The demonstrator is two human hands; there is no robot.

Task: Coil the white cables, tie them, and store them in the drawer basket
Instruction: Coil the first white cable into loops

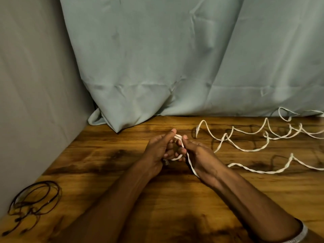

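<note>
A: Head view. State the position of each hand.

B: Both hands meet at the centre of the wooden table (108, 165). The left hand (158, 150) has its fingers curled round a small loop of the white cable (190, 164), with the thumb pointing toward 12 o'clock. A grey connector (166, 162) protrudes below its fingers. The right hand (198, 155) pinches the same cable at the top of the loop; the strand runs across the back of this hand toward 6 o'clock.

A: Location of the remaining cable?

B: From the hands toward 3 o'clock, uncoiled white cables (259, 132) lie on the table in kinked waves, reaching the right edge of the view. How many cables lie there cannot be told.

A: Other items?

B: A coil of thin dark wire (35, 199) lies at 8 o'clock, near the table's left edge. A grey-green curtain (175, 58) hangs at 12 o'clock, its hem touching the table. A grey wall (35, 85) stands at 9 o'clock.
</note>
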